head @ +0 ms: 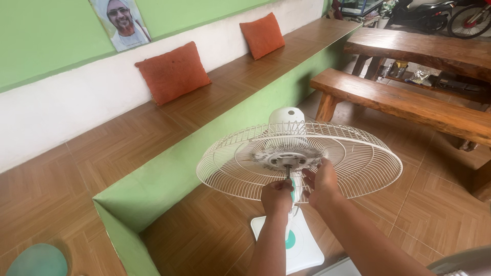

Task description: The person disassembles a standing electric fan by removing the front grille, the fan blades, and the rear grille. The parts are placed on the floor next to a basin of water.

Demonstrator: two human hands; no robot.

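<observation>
My left hand (276, 196) and right hand (321, 183) pinch at the hub (286, 161) of the fan's rear grille (358, 163), which faces upward for access; what the fingers clasp is hidden.

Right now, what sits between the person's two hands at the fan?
In the head view, the fan's motor shaft and a strip of the white rear guard lie between the left hand and right hand.

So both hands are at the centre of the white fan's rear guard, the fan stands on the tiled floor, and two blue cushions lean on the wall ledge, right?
Not quite: the head view shows the two cushions are orange, not blue. The rest holds: left hand and right hand at the guard's centre, fan on the floor.
</observation>
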